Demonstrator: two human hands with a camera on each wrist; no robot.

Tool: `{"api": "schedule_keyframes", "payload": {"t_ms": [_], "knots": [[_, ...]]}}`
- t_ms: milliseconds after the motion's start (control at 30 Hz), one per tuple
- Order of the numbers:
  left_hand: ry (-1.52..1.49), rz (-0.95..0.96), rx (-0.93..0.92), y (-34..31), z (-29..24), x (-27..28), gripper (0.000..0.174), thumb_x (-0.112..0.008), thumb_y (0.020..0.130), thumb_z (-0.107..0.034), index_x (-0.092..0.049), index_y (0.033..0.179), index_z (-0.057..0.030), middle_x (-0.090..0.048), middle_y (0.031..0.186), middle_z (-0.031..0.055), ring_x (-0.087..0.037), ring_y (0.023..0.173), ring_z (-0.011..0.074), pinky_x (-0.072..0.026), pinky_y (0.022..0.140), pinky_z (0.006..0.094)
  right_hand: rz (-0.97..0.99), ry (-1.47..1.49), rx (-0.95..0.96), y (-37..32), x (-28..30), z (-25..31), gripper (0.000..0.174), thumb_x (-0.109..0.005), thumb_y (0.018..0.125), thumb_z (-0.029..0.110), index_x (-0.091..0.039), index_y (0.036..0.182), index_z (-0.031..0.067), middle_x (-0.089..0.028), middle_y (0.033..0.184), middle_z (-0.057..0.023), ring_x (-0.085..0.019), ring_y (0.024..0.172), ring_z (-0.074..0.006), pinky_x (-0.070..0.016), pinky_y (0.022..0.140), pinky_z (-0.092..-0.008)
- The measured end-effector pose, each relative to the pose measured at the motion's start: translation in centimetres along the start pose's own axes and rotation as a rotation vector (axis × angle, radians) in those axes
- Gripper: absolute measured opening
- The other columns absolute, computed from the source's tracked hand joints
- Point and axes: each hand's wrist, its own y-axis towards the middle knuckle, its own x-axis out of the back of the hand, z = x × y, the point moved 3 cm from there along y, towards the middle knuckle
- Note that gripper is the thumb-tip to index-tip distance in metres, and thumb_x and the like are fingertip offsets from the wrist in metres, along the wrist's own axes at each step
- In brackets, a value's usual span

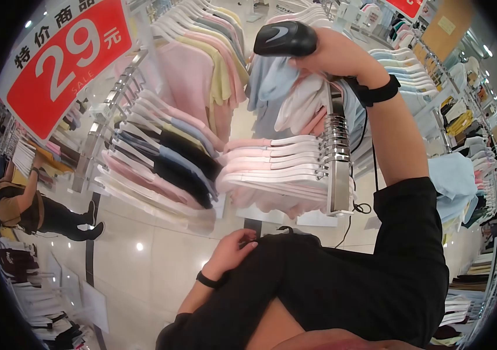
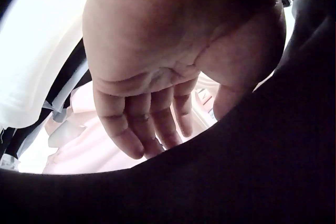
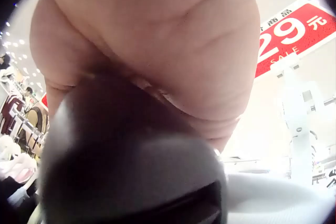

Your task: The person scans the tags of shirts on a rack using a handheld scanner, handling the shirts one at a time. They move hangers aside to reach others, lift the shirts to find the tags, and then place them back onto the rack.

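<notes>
The right hand (image 1: pixel 334 53) is raised in front of the clothes racks, its fingers wrapped round a black handheld barcode scanner (image 1: pixel 286 38). The scanner head points left and sits just above a light blue garment (image 1: pixel 267 81) hanging on the rack. In the right wrist view the scanner (image 3: pixel 131 161) fills the lower frame under the palm. A black strap (image 1: pixel 378 90) circles that wrist, and a thin black cable (image 1: pixel 371 151) drops from it past the forearm.

The left hand (image 1: pixel 234 251) is low, with a black band on its wrist, resting on black fabric (image 1: pixel 330 280) at the person's body. In the left wrist view its fingers (image 2: pixel 131 134) are loosely bent and grasp nothing.

Between the two hands a chrome rack arm (image 1: pixel 337 157) carries a row of pink tops on white hangers (image 1: pixel 277 166). A red sale sign reading 29 (image 1: pixel 65 61) stands at upper left. Another person (image 1: pixel 21 207) crouches at far left on the floor
</notes>
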Motion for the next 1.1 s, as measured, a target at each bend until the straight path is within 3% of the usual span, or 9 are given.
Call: {"api": "schedule_keyframes", "payload": {"t_ms": [133, 400, 500, 533, 567, 667, 767, 867, 1100], "knots": [[-0.001, 0.008, 0.008, 0.1, 0.2, 0.1, 0.034, -0.075, 0.094, -0.017, -0.066, 0.123, -0.0018, -0.073, 0.108, 0.0138, -0.072, 0.099, 0.0248, -0.0566, 0.09, 0.0346, 0.015, 0.091, 0.015, 0.0, 1.1, -1.0, 0.034, -0.083, 0.084, 0.025, -0.072, 0.107, 0.0032, -0.07, 0.085, -0.0028, -0.068, 0.077, -0.0135, -0.052, 0.071, -0.0304], [0.018, 0.036, 0.031, 0.5, 0.9, 0.0, 0.032, -0.074, 0.095, -0.013, -0.066, 0.124, -0.0021, -0.074, 0.11, 0.0095, -0.071, 0.101, 0.0204, -0.055, 0.093, 0.0331, -0.145, 0.205, -0.1, -4.0, 4.6, -2.4, 0.038, -0.084, 0.085, 0.032, -0.075, 0.105, 0.0009, -0.072, 0.084, -0.0048, -0.067, 0.064, -0.0125, -0.0525, 0.058, -0.0286], [0.019, 0.054, 0.026, 0.9, 0.5, -0.1, 0.033, -0.075, 0.094, -0.018, -0.066, 0.122, -0.0015, -0.073, 0.109, 0.0143, -0.072, 0.1, 0.0258, -0.0563, 0.091, 0.035, -0.087, -0.052, -0.182, -4.3, 4.3, -4.8, 0.04, -0.085, 0.081, 0.032, -0.075, 0.106, 0.0023, -0.071, 0.085, -0.0067, -0.065, 0.061, -0.0155, -0.0522, 0.058, -0.0321], [0.012, 0.061, 0.02, 1.0, 0.5, -0.2, 0.033, -0.075, 0.095, -0.018, -0.066, 0.122, -0.0013, -0.073, 0.109, 0.0144, -0.072, 0.101, 0.0258, -0.0564, 0.091, 0.035, 0.038, -0.143, -0.299, -4.5, 4.1, -5.2, 0.048, -0.085, 0.081, 0.026, -0.069, 0.123, 0.0081, -0.07, 0.091, -0.0013, -0.06, 0.073, -0.0117, -0.0533, 0.069, -0.029], [0.006, 0.069, 0.015, 1.2, 0.8, -0.4, 0.033, -0.075, 0.095, -0.018, -0.066, 0.121, -0.0011, -0.073, 0.11, 0.0144, -0.072, 0.101, 0.0259, -0.0564, 0.092, 0.035, -0.003, -0.136, -0.084, -4.6, 3.0, -6.1, 0.054, -0.086, 0.079, 0.026, -0.067, 0.124, 0.0051, -0.071, 0.098, -0.0082, -0.065, 0.082, -0.0229, -0.0553, 0.078, -0.0347], [-0.005, 0.088, 0.004, 1.6, 1.2, -0.6, 0.032, -0.075, 0.095, -0.017, -0.066, 0.121, -0.0005, -0.072, 0.11, 0.0144, -0.071, 0.101, 0.026, -0.0565, 0.092, 0.035, 0.109, -0.471, -0.188, -4.8, 0.7, -4.7, 0.059, -0.087, 0.075, 0.031, -0.068, 0.123, 0.0024, -0.061, 0.127, -0.0245, -0.063, 0.112, -0.0428, -0.0512, 0.096, -0.045], [-0.005, 0.09, -0.002, 1.7, 1.1, -0.8, 0.032, -0.075, 0.095, -0.017, -0.066, 0.12, -0.0002, -0.072, 0.109, 0.0142, -0.071, 0.101, 0.0255, -0.0567, 0.091, 0.0349, 0.09, -0.413, -0.256, -4.3, 0.5, -3.9, 0.052, -0.087, 0.074, 0.032, -0.072, 0.113, 0.0003, -0.062, 0.124, -0.0255, -0.062, 0.114, -0.0424, -0.0503, 0.099, -0.0461], [-0.008, 0.093, 0.013, 1.5, 1.1, -1.1, 0.031, -0.075, 0.095, -0.017, -0.066, 0.12, -0.0006, -0.072, 0.108, 0.0137, -0.072, 0.101, 0.0247, -0.0567, 0.09, 0.0345, 0.036, -0.627, -0.193, -3.2, -0.3, -5.2, 0.044, -0.084, 0.075, 0.029, -0.073, 0.106, -0.0003, -0.064, 0.119, -0.0256, -0.063, 0.111, -0.0446, -0.0511, 0.098, -0.0465], [-0.015, 0.074, 0.077, 0.2, 2.0, -1.4, 0.032, -0.075, 0.095, -0.02, -0.066, 0.12, -0.0026, -0.073, 0.106, 0.0124, -0.072, 0.099, 0.0238, -0.0559, 0.087, 0.0342, -0.183, -0.628, -0.038, -2.7, 1.3, -4.9, 0.035, -0.078, 0.075, 0.025, -0.075, 0.1, 0.0013, -0.066, 0.113, -0.0244, -0.064, 0.103, -0.0444, -0.0524, 0.092, -0.047]]}}
